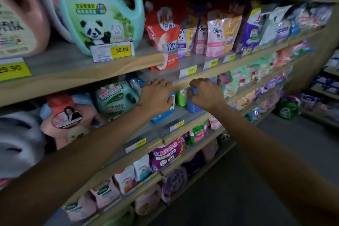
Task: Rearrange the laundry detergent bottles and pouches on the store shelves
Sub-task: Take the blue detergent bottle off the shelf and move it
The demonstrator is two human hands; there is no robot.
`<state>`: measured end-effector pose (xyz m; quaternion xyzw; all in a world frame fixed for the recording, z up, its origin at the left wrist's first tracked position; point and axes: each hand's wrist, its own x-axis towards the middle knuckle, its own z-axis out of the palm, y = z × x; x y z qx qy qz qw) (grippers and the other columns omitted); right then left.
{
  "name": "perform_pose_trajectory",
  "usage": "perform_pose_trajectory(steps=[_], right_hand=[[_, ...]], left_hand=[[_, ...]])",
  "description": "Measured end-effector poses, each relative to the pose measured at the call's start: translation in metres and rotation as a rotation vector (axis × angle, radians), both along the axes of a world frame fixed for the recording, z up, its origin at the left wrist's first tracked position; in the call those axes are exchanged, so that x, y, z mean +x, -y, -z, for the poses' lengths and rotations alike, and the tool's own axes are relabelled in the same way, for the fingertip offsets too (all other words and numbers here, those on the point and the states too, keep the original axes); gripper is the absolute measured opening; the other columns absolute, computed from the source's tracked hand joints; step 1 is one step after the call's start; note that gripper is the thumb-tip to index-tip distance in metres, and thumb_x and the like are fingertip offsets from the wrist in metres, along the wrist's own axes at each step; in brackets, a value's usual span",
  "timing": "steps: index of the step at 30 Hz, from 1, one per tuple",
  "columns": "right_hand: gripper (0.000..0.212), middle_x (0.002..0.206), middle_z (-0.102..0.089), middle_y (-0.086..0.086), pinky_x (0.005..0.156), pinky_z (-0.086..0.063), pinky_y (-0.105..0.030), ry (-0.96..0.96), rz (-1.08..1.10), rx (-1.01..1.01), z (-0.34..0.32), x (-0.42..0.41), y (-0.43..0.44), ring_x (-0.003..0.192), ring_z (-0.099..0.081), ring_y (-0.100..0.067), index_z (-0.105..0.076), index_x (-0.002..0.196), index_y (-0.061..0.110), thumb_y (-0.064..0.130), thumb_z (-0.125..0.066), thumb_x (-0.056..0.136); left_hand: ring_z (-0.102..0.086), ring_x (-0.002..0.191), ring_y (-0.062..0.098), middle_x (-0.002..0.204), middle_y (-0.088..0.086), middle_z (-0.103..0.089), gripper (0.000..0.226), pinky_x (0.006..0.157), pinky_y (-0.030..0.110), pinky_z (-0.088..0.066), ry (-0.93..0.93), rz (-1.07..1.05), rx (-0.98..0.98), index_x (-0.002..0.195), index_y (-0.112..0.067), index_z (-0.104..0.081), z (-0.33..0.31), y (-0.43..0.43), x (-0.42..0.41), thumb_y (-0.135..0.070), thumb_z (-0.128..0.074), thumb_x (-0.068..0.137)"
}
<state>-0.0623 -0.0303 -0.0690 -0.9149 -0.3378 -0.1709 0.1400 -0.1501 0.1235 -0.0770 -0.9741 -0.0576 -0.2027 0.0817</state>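
Note:
Both my hands reach into the second shelf from the top of the view. My left hand point(156, 95) grips a blue pouch point(163, 113) that stands near the shelf's front edge. My right hand point(206, 93) closes on the top of a blue bottle or pouch point(194, 106) just to the right of it. A small green bottle point(180, 98) stands between the two hands, further back. To the left of my left hand lies a mint green jug point(115, 97).
On the shelf above stand a large mint green panda jug point(99, 11), a red pouch point(165, 29) and pink softener pouches point(215, 33). Price tags point(113, 50) line the shelf edges. Lower shelves hold many pouches. Dark floor point(256, 170) lies to the right, with a green pack point(288, 109) on it.

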Motion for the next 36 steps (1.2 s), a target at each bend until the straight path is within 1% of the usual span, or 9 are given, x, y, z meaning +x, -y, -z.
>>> perform_pose_trajectory(steps=[4,7,10,15,17,20,24,31,36], right_hand=[[0.034,0.11,-0.065,-0.012,0.08,-0.047,-0.038,0.009,-0.069,-0.029,0.003,0.052,0.019,0.11,-0.055,-0.032,-0.061,0.115,0.012,0.03,-0.047,0.089],[0.031,0.104,-0.065,-0.013,0.077,-0.045,-0.036,0.042,-0.139,-0.05,0.012,0.082,0.033,0.106,-0.056,-0.032,-0.062,0.108,0.012,0.029,-0.047,0.088],[0.032,0.102,-0.066,-0.014,0.076,-0.047,-0.036,0.06,-0.215,-0.079,0.023,0.107,0.046,0.101,-0.059,-0.034,-0.063,0.108,0.01,0.029,-0.047,0.088],[0.033,0.104,-0.065,-0.016,0.075,-0.051,-0.04,-0.013,-0.296,-0.116,0.044,0.138,0.068,0.101,-0.059,-0.035,-0.061,0.112,0.01,0.03,-0.046,0.091],[0.032,0.103,-0.065,-0.015,0.075,-0.05,-0.038,-0.038,-0.299,-0.132,0.057,0.146,0.078,0.101,-0.059,-0.035,-0.061,0.111,0.01,0.031,-0.046,0.091],[0.034,0.109,-0.066,-0.014,0.082,-0.048,-0.036,-0.06,-0.287,-0.154,0.077,0.159,0.093,0.104,-0.059,-0.035,-0.062,0.112,0.01,0.031,-0.047,0.089],[0.035,0.109,-0.065,-0.015,0.084,-0.048,-0.039,-0.122,-0.268,-0.193,0.103,0.176,0.111,0.107,-0.058,-0.034,-0.061,0.114,0.01,0.031,-0.047,0.089],[0.036,0.112,-0.066,-0.014,0.088,-0.046,-0.038,-0.168,-0.226,-0.213,0.14,0.212,0.132,0.107,-0.06,-0.032,-0.061,0.116,0.012,0.031,-0.05,0.087],[0.036,0.109,-0.066,-0.014,0.087,-0.046,-0.038,-0.181,-0.205,-0.202,0.158,0.246,0.129,0.106,-0.059,-0.033,-0.064,0.111,0.011,0.031,-0.05,0.086]], left_hand=[[-0.053,0.112,0.028,0.122,0.008,-0.059,0.041,0.09,0.036,-0.039,-0.002,-0.095,-0.016,0.121,-0.013,-0.053,0.004,0.028,0.036,-0.036,-0.048,0.088],[-0.052,0.111,0.03,0.119,0.009,-0.058,0.041,0.091,0.038,-0.038,-0.033,-0.16,-0.035,0.121,-0.012,-0.052,0.014,0.052,0.057,-0.037,-0.047,0.089],[-0.052,0.111,0.031,0.119,0.01,-0.057,0.041,0.092,0.039,-0.039,-0.065,-0.231,-0.038,0.121,-0.011,-0.051,0.026,0.071,0.072,-0.038,-0.045,0.091],[-0.053,0.114,0.03,0.122,0.01,-0.057,0.041,0.093,0.04,-0.04,-0.133,-0.294,-0.092,0.121,-0.011,-0.051,0.052,0.099,0.094,-0.037,-0.044,0.09],[-0.053,0.113,0.03,0.123,0.01,-0.057,0.041,0.092,0.04,-0.04,-0.166,-0.311,-0.1,0.12,-0.012,-0.051,0.065,0.108,0.103,-0.038,-0.045,0.09],[-0.05,0.117,0.031,0.125,0.011,-0.056,0.045,0.096,0.041,-0.039,-0.222,-0.325,-0.118,0.123,-0.009,-0.05,0.081,0.121,0.117,-0.038,-0.046,0.089],[-0.048,0.121,0.031,0.13,0.011,-0.052,0.047,0.097,0.041,-0.037,-0.299,-0.327,-0.127,0.128,-0.009,-0.045,0.102,0.136,0.136,-0.039,-0.043,0.091],[-0.044,0.125,0.032,0.138,0.013,-0.045,0.06,0.102,0.043,-0.033,-0.316,-0.352,-0.134,0.139,-0.009,-0.034,0.136,0.158,0.171,-0.044,-0.042,0.092],[-0.04,0.127,0.033,0.141,0.014,-0.04,0.065,0.103,0.044,-0.03,-0.288,-0.38,-0.143,0.14,-0.008,-0.031,0.153,0.159,0.205,-0.048,-0.043,0.091]])
